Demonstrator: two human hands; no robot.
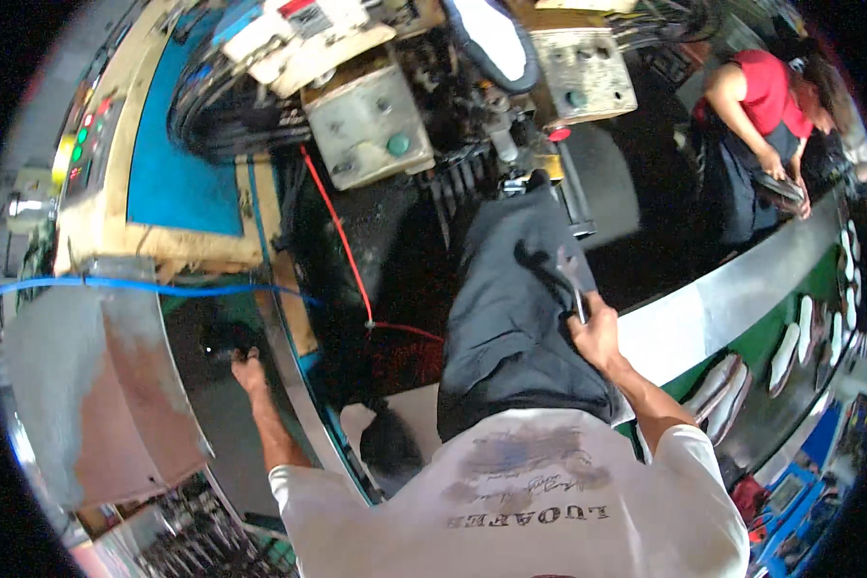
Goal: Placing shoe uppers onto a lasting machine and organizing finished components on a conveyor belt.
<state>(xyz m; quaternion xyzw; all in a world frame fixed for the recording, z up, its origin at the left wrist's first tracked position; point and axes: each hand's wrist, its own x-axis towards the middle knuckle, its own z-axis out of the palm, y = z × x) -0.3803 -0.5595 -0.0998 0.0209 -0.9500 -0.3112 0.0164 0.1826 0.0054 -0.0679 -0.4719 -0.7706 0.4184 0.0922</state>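
Note:
My right hand (597,332) is closed round a slim metal hand tool (574,274), whose head points away from me over my dark trousers. Its exact kind is not clear. Off to the left, my left hand (248,366) reaches out low beside a dark surface. Its fingers are bent against a small blackish thing (223,339), too dim to name. In front of me stands a machine with two worn pale control boxes, the left one (371,125) and the right one (585,75), each with a green button. A shoe with a white sole (494,43) sits at its top.
A long metal-edged bench (679,337) runs along the right, bearing several white-soled shoes (718,390). Beyond it a person in red (766,96) handles a shoe. At left are a blue-topped machine (188,135), a blue hose (144,288) and a rusty metal panel (144,385). A red cable (340,231) hangs ahead.

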